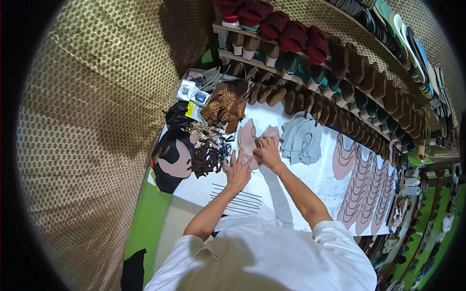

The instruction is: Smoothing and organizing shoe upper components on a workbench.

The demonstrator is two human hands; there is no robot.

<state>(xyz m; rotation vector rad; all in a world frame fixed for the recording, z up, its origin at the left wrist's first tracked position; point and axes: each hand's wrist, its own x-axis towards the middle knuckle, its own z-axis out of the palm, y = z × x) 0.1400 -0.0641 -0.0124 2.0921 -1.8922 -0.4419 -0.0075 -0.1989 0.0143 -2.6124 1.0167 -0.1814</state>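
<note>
Left hand (238,167) is lying spread, pinning the pink cutouts (248,138); right hand (266,150) is pinching one edge — thin, floppy, light stuff, probably.

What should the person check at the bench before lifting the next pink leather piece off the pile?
1. Left hand flat, fingers spread, steadying the pink pieces: ok.
2. Right hand on the top of the pile, fingers curled on an edge: ok.
3. Only one piece pinched: cannot tell, too small.
4. Grey pieces lie apart to the right, not mixed in: ok.
5. Thin dark strips near the left forearm, close enough to be brushed: not ok.
6. White table bare beside the pile: ok.
</note>
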